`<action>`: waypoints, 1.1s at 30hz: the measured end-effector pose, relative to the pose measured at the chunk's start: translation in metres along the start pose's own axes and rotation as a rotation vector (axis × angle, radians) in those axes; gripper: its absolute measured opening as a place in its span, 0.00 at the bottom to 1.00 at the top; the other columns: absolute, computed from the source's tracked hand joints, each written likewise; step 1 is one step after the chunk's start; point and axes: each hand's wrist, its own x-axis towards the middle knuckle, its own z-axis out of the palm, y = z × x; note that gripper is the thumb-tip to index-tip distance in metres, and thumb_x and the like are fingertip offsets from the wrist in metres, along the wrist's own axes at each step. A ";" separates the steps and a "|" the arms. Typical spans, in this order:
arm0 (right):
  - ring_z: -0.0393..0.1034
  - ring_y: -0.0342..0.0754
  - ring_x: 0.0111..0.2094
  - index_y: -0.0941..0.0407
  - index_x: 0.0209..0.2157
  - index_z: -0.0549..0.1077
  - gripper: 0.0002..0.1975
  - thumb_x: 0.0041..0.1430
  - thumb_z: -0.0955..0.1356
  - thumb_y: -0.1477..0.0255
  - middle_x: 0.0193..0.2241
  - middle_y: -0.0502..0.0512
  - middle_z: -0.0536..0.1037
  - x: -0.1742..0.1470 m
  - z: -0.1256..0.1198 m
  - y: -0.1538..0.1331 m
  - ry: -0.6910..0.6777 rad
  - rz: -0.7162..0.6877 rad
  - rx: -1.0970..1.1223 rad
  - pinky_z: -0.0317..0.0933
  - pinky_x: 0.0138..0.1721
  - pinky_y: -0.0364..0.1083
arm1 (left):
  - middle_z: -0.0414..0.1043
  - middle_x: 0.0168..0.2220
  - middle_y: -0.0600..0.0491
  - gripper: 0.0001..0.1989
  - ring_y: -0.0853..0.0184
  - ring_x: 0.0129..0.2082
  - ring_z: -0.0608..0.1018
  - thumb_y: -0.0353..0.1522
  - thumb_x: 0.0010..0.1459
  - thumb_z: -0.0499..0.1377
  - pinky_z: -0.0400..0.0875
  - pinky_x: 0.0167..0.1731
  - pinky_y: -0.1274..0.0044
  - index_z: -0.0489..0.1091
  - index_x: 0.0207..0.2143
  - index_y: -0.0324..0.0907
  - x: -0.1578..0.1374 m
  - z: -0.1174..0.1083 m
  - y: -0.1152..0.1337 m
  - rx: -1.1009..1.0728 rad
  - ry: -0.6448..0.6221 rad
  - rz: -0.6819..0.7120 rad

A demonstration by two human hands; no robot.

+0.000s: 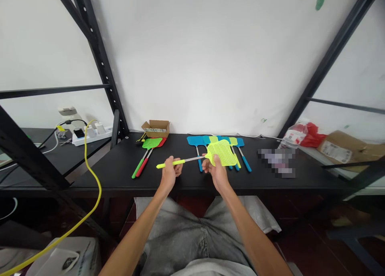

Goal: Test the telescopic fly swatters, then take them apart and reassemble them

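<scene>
A yellow fly swatter (221, 152) with a perforated head and a metal shaft is held level above the black table, head to the right. My left hand (171, 171) is closed around its yellow handle. My right hand (217, 168) grips the head near the neck, thumb on top. Behind it, blue fly swatters (195, 141) and yellow ones lie in an overlapping row, handles toward me. Left of my hands lie a green fly swatter (152, 143) and a red fly swatter (144, 167), side by side.
An open cardboard box (157, 127) stands by the wall. A plastic bottle (294, 135), a red bag (313, 135) and a larger carton (345, 150) are at the right. A yellow cable (96, 180) hangs at the left near a power strip (90, 135). Black metal posts frame the table (108, 168).
</scene>
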 end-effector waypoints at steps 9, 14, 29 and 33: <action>0.63 0.42 0.22 0.58 0.35 0.73 0.20 0.54 0.68 0.53 0.23 0.50 0.72 0.006 -0.007 -0.003 0.292 0.016 0.273 0.58 0.23 0.43 | 0.61 0.19 0.58 0.10 0.74 0.16 0.60 0.38 0.55 0.58 0.52 0.17 0.82 0.70 0.33 0.41 -0.007 -0.011 0.032 0.208 -0.014 0.052; 0.66 0.42 0.22 0.59 0.31 0.73 0.19 0.53 0.70 0.54 0.25 0.54 0.76 0.009 -0.007 0.000 0.306 0.020 0.241 0.59 0.23 0.43 | 0.59 0.17 0.60 0.11 0.73 0.17 0.59 0.35 0.50 0.64 0.51 0.18 0.82 0.75 0.37 0.41 -0.018 -0.004 0.041 0.408 -0.342 -0.062; 0.69 0.44 0.25 0.59 0.40 0.78 0.20 0.54 0.69 0.57 0.32 0.59 0.80 0.006 -0.007 0.002 0.143 0.044 0.066 0.59 0.23 0.42 | 0.77 0.40 0.49 0.14 0.59 0.41 0.74 0.36 0.60 0.53 0.63 0.44 0.71 0.73 0.46 0.47 -0.001 -0.012 0.001 0.990 0.040 0.123; 0.69 0.43 0.25 0.59 0.40 0.78 0.20 0.55 0.69 0.57 0.32 0.59 0.80 0.007 -0.008 0.004 0.145 0.031 0.050 0.59 0.23 0.41 | 0.70 0.54 0.45 0.19 0.54 0.54 0.69 0.39 0.63 0.49 0.60 0.52 0.65 0.71 0.52 0.45 -0.003 -0.006 -0.002 1.290 -0.067 0.184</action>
